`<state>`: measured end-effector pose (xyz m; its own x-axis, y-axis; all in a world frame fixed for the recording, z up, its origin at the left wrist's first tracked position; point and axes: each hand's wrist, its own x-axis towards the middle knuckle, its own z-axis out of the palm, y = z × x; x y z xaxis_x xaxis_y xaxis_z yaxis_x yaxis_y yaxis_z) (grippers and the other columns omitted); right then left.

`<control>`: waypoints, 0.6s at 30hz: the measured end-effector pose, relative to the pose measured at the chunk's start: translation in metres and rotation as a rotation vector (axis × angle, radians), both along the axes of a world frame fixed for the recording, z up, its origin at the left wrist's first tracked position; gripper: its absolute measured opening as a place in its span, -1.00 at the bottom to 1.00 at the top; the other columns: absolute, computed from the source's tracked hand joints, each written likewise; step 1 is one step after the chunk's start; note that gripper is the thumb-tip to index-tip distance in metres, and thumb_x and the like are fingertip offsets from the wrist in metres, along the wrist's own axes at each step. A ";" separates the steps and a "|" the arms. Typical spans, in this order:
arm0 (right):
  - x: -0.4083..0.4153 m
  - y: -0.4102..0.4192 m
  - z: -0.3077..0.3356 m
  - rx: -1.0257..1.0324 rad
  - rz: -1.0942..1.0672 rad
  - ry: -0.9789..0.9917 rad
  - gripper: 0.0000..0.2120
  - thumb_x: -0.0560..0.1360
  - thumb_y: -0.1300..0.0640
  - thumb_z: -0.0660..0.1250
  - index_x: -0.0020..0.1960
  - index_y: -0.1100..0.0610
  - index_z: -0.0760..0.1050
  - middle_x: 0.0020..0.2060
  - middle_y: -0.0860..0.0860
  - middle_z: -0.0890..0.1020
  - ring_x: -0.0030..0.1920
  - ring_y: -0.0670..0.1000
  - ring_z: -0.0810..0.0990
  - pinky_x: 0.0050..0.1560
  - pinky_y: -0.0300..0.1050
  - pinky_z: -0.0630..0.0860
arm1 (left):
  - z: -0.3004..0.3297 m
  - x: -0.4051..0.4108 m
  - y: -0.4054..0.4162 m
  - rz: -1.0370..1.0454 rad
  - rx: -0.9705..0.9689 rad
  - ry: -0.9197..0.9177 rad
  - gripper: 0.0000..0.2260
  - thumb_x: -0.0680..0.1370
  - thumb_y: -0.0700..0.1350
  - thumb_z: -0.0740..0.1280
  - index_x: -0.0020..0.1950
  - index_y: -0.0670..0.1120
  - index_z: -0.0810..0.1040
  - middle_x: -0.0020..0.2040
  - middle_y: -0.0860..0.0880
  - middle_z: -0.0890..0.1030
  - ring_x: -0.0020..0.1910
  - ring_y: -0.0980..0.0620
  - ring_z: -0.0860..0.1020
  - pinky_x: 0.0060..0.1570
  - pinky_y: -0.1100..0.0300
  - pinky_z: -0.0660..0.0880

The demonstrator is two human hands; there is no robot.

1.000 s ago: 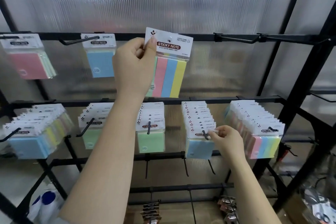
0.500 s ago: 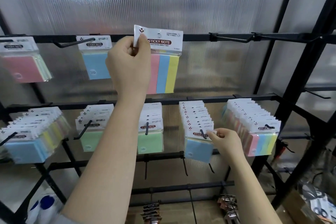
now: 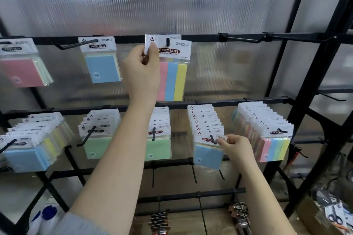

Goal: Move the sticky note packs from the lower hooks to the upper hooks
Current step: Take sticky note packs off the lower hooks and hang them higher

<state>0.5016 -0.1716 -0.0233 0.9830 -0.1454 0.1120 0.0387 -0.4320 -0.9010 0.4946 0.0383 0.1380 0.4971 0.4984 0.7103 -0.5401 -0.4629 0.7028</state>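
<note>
My left hand (image 3: pixel 142 70) pinches the top left corner of a striped pink, blue and yellow sticky note pack (image 3: pixel 172 66). The pack's hole sits over the tip of an upper hook (image 3: pixel 167 42). My right hand (image 3: pixel 236 146) pinches the header card of the front blue pack (image 3: pixel 207 155) on a lower hook (image 3: pixel 212 138), with several packs behind it. Two more upper hooks hold a blue pack (image 3: pixel 102 63) and a pink pack (image 3: pixel 23 65). Other lower hooks carry rows of green packs (image 3: pixel 157 147), green packs (image 3: pixel 97 145), mixed packs (image 3: pixel 28 150) and striped packs (image 3: pixel 271 145).
Bare upper hooks (image 3: pixel 242 36) stick out at the right on the black bar. A black rack upright (image 3: pixel 321 74) runs diagonally at the right. Below hang small dark items (image 3: pixel 160 221), and a box of scissors (image 3: pixel 332 215) sits at the lower right.
My left hand has carried the striped pack left and level, and its hole now sits on the upper hook. My right hand stays on the front blue pack below.
</note>
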 end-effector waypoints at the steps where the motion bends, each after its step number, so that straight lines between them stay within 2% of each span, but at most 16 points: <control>1: 0.000 0.000 -0.001 -0.005 0.007 -0.001 -0.58 0.52 0.18 0.35 -0.49 0.02 0.35 -0.70 -0.16 0.32 -0.52 -0.13 0.20 -0.51 -0.33 0.15 | -0.003 0.003 0.001 -0.011 0.001 0.009 -0.59 0.59 -0.05 0.27 -0.41 -0.02 0.19 -0.49 0.10 0.20 -0.52 0.20 0.20 -0.47 0.34 0.12; 3: 0.000 0.001 -0.001 -0.016 0.025 -0.013 -0.73 0.53 0.15 0.34 -0.35 0.07 0.50 -0.62 -0.19 0.44 -0.51 -0.18 0.30 -0.50 -0.36 0.23 | -0.008 0.011 0.005 -0.040 -0.012 0.021 -0.66 0.57 0.02 0.29 -0.33 -0.09 0.35 -0.46 0.10 0.28 -0.47 0.19 0.21 -0.41 0.28 0.16; 5: 0.000 0.001 -0.001 -0.013 0.036 -0.015 -0.81 0.54 0.14 0.33 -0.24 0.11 0.56 -0.46 -0.17 0.55 -0.42 -0.19 0.41 -0.42 -0.34 0.26 | -0.008 0.019 0.008 -0.068 -0.030 0.025 -0.70 0.56 0.02 0.31 -0.26 -0.14 0.42 -0.42 0.07 0.33 -0.42 0.16 0.23 -0.39 0.25 0.18; 7: 0.000 0.002 -0.001 -0.018 0.040 -0.031 -0.80 0.54 0.13 0.32 -0.22 0.17 0.57 -0.38 -0.07 0.59 -0.35 -0.09 0.45 -0.35 -0.22 0.30 | -0.002 0.029 0.011 -0.068 -0.042 0.046 -0.71 0.55 -0.01 0.33 -0.28 -0.15 0.41 -0.41 0.03 0.33 -0.41 0.13 0.22 -0.40 0.26 0.15; 9: 0.000 0.002 -0.001 -0.032 0.039 -0.050 -0.79 0.54 0.12 0.32 -0.21 0.19 0.58 -0.35 0.00 0.63 -0.32 -0.05 0.47 -0.33 -0.18 0.32 | 0.004 0.040 0.015 -0.038 -0.030 0.080 -0.66 0.54 -0.05 0.33 -0.37 -0.10 0.30 -0.43 0.04 0.28 -0.44 0.13 0.19 -0.43 0.25 0.10; 12: -0.002 0.002 0.001 -0.068 0.037 -0.054 -0.71 0.57 0.12 0.27 -0.33 0.11 0.47 -0.46 -0.10 0.52 -0.40 -0.11 0.40 -0.39 -0.23 0.24 | 0.012 0.058 0.018 0.015 0.002 0.158 -0.61 0.53 -0.09 0.31 -0.40 -0.03 0.19 -0.45 0.07 0.25 -0.48 0.17 0.18 -0.50 0.31 0.11; 14: -0.003 0.002 0.002 -0.082 0.038 -0.048 -0.66 0.58 0.12 0.24 -0.37 0.13 0.37 -0.53 -0.10 0.40 -0.45 -0.11 0.31 -0.42 -0.24 0.18 | 0.016 0.071 0.020 0.066 0.014 0.207 -0.63 0.52 -0.06 0.33 -0.40 -0.03 0.21 -0.44 0.08 0.27 -0.47 0.18 0.19 -0.53 0.33 0.15; 18: -0.005 0.001 0.004 -0.066 0.059 -0.033 -0.63 0.58 0.12 0.22 -0.39 0.13 0.28 -0.56 -0.10 0.33 -0.49 -0.11 0.22 -0.48 -0.27 0.12 | 0.022 0.096 0.026 0.054 -0.039 0.273 -0.61 0.47 -0.03 0.42 -0.40 -0.03 0.26 -0.43 0.11 0.31 -0.47 0.21 0.24 -0.54 0.39 0.20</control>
<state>0.4965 -0.1707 -0.0189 0.9853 -0.0782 0.1521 0.0954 -0.4868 -0.8683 0.5901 0.0644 0.1596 0.6392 0.5539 0.5336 -0.3034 -0.4559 0.8367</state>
